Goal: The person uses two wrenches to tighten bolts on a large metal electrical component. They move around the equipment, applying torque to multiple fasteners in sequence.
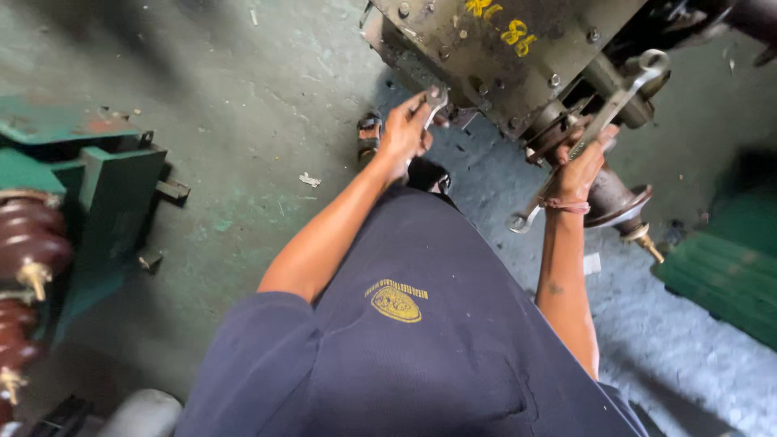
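Left hand [403, 129]: being closed around a small spanner [435, 103] at the housing's lower edge.
Right hand [581, 166]: being wrapped mid-shaft around a long spanner [599, 129], ring end up by the bolts.
Handling: both judged rigid steel, possibly greasy; best gripped far down the shaft.
Housing [502, 48]: judged heavy, being left unmoved above the floor [243, 146].

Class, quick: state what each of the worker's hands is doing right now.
Left hand: closed on a small wrench at the machine housing.
Right hand: closed on a long combination wrench.
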